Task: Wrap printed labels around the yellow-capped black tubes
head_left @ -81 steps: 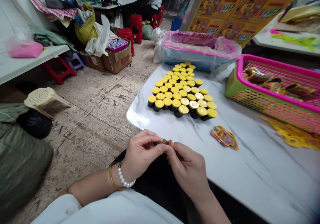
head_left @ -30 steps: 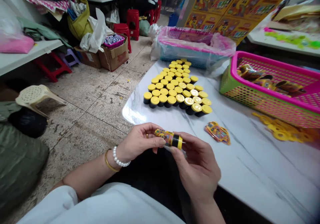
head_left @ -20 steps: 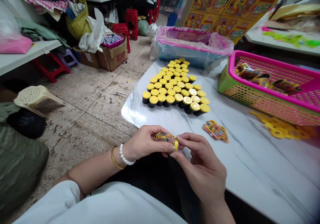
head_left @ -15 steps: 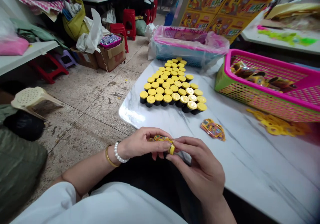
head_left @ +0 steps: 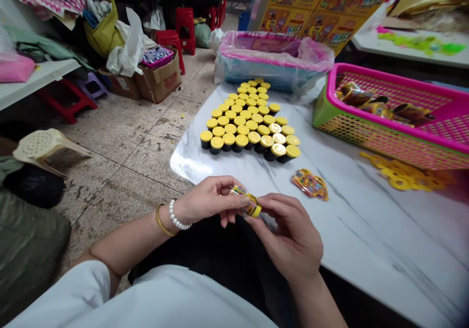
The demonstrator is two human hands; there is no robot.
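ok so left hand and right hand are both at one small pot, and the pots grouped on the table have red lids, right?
Wrong on colour: the head view shows yellow lids, not red, on the pots grouped on the table. The rest stands: left hand and right hand are both at one small pot.

White sleeve (head_left: 86, 286), beaded bracelet (head_left: 174, 219), gold bangle (head_left: 160, 224)

- Cream stool (head_left: 43, 144): on floor (head_left: 120, 211), well apart from table's (head_left: 366, 230) left corner.
- Cardboard box (head_left: 166, 80): on floor, purple basket (head_left: 164, 62) in top.
- Yellow printed cartons (head_left: 322, 6): stacked, near table's far edge.
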